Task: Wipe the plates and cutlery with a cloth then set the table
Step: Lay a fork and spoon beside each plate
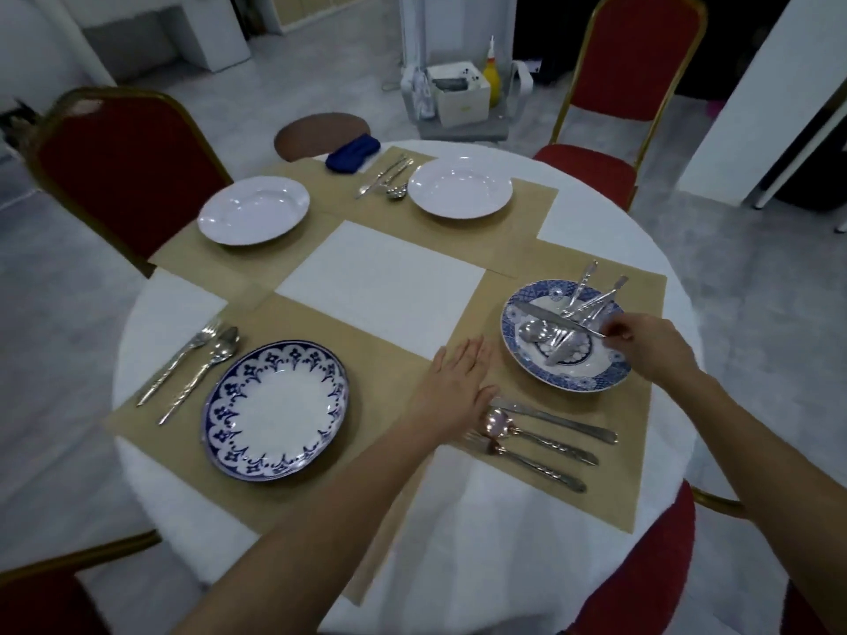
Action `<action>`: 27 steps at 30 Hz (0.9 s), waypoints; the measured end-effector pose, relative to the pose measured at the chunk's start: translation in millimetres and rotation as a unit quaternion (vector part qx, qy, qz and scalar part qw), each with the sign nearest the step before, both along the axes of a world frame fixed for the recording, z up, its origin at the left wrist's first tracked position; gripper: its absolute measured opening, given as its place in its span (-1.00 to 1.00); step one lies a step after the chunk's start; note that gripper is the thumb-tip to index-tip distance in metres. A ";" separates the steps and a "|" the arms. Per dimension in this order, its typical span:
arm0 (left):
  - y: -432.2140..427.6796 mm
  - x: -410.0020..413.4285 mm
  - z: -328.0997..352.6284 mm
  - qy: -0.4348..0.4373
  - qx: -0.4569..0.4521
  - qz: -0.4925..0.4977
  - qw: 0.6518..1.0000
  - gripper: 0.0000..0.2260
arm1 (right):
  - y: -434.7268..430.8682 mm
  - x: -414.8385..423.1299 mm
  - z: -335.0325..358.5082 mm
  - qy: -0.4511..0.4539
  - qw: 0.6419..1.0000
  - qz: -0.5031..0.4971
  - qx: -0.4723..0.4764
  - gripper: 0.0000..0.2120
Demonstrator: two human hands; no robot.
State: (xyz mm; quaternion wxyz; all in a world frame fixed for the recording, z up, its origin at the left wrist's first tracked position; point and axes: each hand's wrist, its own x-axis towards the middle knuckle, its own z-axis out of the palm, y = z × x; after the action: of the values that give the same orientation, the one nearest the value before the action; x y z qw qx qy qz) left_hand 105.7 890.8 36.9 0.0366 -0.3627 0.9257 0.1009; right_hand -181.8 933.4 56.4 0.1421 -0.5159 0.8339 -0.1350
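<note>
- A knife (557,319) lies across the heap of cutlery (582,304) in the blue patterned dish (591,382) at the right of the counter (380,272). The right hand (651,346) pinches its handle end between thumb and fingertips.
- The heap in that dish holds spoons and other handles, jumbled and crossing, some jutting past the far rim.
- The left hand (458,391) lies flat, palm down with fingers straight, on the tan mat (389,359) between the dish and the blue-rimmed plate (275,359).
- Just beside the left hand, a second knife (550,417), a spoon (497,421) and a fork (527,462) lie side by side.
- Left of the blue-rimmed plate lie another fork (183,359) and spoon (211,364).
- Across the counter sit two white plates (253,209) (459,187), with more cutlery (387,178) between them.
- A blue cloth (353,153) lies at the far edge.
- Red chairs (123,176) ring the counter.
</note>
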 end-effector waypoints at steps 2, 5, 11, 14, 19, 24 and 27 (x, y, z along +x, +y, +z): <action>-13.2 39.8 7.6 0.002 -0.029 0.012 1.000 -0.31 | -7.8 33.8 7.4 -0.038 0.999 0.005 -0.039 -0.92; -34.3 117.1 19.5 0.008 -0.062 0.058 0.996 -0.37 | -25.0 109.2 20.9 -0.090 0.990 0.026 -0.103 -0.93; -44.6 301.7 20.2 0.060 -0.066 0.154 0.984 -0.34 | -50.0 311.4 34.8 -0.276 0.947 -0.023 -0.163 -0.93; -41.8 377.0 4.1 0.021 -0.057 0.183 0.981 -0.42 | -57.7 407.4 34.3 -0.369 0.911 -0.052 -0.175 -0.92; -32.9 439.3 -29.8 -0.029 0.025 0.184 0.982 -0.33 | -64.4 519.6 17.8 -0.390 0.903 -0.099 -0.154 -0.88; -25.6 457.4 -51.3 -0.045 0.050 0.152 0.986 -0.20 | -76.3 577.6 -11.5 -0.328 0.931 -0.124 -0.102 -0.90; -28.4 466.4 -53.0 -0.049 0.044 0.122 0.990 -0.12 | -81.2 600.2 -27.6 -0.318 0.935 -0.137 -0.078 -0.86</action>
State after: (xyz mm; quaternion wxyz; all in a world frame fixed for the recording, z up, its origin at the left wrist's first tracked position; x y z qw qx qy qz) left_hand 572.1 862.4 -16.1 0.0853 -0.4756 0.8662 0.1274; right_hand 418.4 852.2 28.9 0.3394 -0.3365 0.7946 -0.3744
